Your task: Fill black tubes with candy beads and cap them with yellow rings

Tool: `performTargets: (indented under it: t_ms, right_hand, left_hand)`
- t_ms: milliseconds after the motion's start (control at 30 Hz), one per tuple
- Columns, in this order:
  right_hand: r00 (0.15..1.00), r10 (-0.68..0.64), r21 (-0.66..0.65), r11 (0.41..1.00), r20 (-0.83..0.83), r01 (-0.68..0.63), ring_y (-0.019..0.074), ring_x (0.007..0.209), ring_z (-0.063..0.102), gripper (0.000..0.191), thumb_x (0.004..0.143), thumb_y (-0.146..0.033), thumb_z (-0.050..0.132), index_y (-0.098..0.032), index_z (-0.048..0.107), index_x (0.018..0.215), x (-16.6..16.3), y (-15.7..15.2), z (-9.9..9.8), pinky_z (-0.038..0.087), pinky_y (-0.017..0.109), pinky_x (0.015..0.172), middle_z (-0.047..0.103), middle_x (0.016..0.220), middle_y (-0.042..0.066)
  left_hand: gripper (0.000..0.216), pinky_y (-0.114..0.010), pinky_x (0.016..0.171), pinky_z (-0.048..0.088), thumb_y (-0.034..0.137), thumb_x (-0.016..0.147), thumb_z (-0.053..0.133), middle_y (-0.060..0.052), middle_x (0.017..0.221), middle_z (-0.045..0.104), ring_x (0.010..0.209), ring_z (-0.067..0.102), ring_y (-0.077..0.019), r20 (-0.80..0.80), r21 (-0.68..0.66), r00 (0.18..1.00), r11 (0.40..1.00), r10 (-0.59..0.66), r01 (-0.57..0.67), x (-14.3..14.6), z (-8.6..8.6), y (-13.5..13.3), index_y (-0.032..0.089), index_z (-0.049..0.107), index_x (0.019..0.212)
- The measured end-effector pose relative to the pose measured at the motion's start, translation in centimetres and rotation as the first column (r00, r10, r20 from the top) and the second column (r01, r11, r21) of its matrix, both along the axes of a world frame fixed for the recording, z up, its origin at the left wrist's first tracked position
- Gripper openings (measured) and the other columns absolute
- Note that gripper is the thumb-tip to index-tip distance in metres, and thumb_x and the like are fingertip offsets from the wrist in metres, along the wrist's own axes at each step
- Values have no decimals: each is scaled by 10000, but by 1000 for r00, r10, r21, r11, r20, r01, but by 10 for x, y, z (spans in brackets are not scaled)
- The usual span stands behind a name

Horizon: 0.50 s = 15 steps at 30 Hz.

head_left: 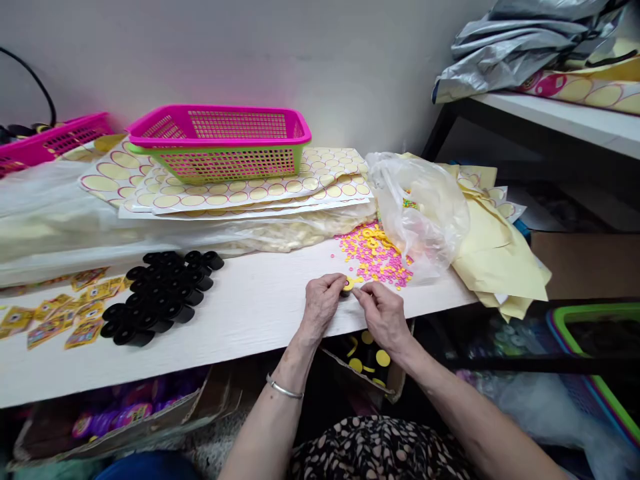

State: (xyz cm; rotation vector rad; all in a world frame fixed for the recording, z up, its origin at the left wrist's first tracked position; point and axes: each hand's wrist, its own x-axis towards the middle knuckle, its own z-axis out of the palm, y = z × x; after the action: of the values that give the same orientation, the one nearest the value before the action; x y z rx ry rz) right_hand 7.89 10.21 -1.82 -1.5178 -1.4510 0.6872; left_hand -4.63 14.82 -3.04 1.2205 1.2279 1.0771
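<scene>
Near the table's front edge, my left hand (323, 300) pinches a small round black piece with a yellow top (348, 285). My right hand (383, 310) is closed at the right side of that piece, its thumb and forefinger touching or nearly touching it; what lies between those fingertips is hidden. Just beyond both hands spreads a loose heap of tiny pink and yellow pieces (373, 257), with larger yellow plastic parts (377, 237) among them. To the left, several black round cups (160, 293) stand in a tight group.
A pink and green basket (225, 160) sits on sticker sheets (250, 190) at the back. A clear plastic bag (425, 207) lies right of the heap, beside yellow paper (500, 247). Small printed packets (65, 313) lie far left. Below the edge is a cardboard box (397, 383) of black-and-yellow pieces.
</scene>
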Motion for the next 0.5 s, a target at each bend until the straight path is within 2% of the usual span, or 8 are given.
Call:
performTargets:
  t_ms: [67, 133, 233, 400, 500]
  right_hand:
    - [937, -59, -304, 951, -344, -51, 123, 436, 461, 336, 845, -510, 452, -180, 510, 825, -7, -4, -3, 338, 239, 390, 593, 584, 30]
    - [806, -157, -458, 876, -570, -154, 93, 331, 385, 397, 826, -576, 445, -181, 466, 867, -14, 1, -4, 229, 195, 309, 577, 504, 5]
    - [677, -235, -484, 851, -698, -204, 84, 307, 413, 418, 794, -586, 501, -177, 436, 845, -21, 15, 1, 232, 158, 289, 566, 454, 2]
    - [659, -272, -516, 831, -702, -206, 97, 301, 461, 300, 832, -456, 516, -169, 430, 846, -26, 24, 8, 312, 152, 274, 555, 431, -8]
    - [643, -294, -531, 822, -707, -208, 100, 306, 478, 257, 835, -411, 522, -177, 418, 862, -26, 22, 9, 348, 159, 272, 564, 452, -18]
  left_hand:
    - [219, -224, 619, 424, 322, 689, 618, -25, 718, 687, 678, 581, -136, -23, -9, 999, 1000, 22, -22, 1, 3, 0, 143, 729, 748]
    - [203, -218, 587, 413, 308, 674, 623, -18, 680, 676, 636, 568, -125, -25, -18, 999, 999, 39, -39, 2, 6, -1, 140, 725, 726]
    - [200, -211, 505, 381, 305, 658, 629, -7, 616, 648, 527, 514, -98, 5, -75, 999, 996, 48, -47, 4, 10, -1, 133, 714, 713]
    - [318, -193, 404, 297, 440, 679, 633, 35, 455, 504, 414, 405, -67, 45, -150, 995, 986, 86, -78, 7, 8, -2, 130, 641, 611]
    - [360, -188, 400, 298, 488, 677, 637, 45, 444, 470, 408, 391, -64, 41, -167, 995, 982, 94, -86, 9, 8, -4, 130, 632, 637]
